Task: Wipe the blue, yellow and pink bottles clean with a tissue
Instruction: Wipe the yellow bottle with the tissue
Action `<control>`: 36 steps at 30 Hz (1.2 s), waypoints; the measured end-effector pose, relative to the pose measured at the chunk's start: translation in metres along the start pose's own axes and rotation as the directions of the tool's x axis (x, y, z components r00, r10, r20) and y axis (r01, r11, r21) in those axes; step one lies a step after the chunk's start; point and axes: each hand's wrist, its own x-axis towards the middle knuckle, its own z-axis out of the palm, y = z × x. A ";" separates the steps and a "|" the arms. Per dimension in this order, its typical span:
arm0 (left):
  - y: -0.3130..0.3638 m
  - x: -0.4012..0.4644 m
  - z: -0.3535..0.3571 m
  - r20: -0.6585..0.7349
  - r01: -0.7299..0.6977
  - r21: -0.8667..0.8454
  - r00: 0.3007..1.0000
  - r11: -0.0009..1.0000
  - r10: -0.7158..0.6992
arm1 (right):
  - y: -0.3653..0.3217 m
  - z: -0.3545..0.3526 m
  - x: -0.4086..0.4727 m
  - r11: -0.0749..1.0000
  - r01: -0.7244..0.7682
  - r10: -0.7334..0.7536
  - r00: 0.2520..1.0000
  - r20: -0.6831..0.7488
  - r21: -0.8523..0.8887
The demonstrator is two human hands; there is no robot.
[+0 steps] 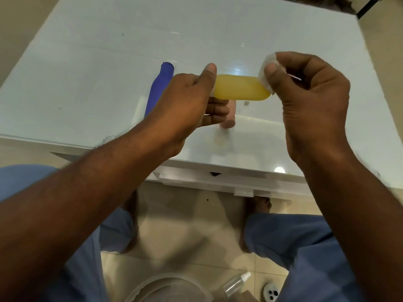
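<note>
While one blue bottle (158, 88) and one pink bottle (229, 118) stand behind it, left hand (192, 103) grips the yellow bottle (241, 87), right hand (305, 94) pinching one tissue (265, 71) against its far end.

We see even, fairly bright indoor light. Small white glints and one round lamp reflection sit on the glossy table (305, 40). Soft shadows of the arms fall on the floor (174, 225). Wide-angle bending curves the table's edges; the whole frame is slightly soft.
</note>
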 end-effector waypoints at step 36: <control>0.008 -0.008 -0.001 0.004 0.008 0.102 1.000 0.995 -0.008 | 0.001 0.008 -0.010 0.759 0.466 -0.477 0.873 0.100 -0.455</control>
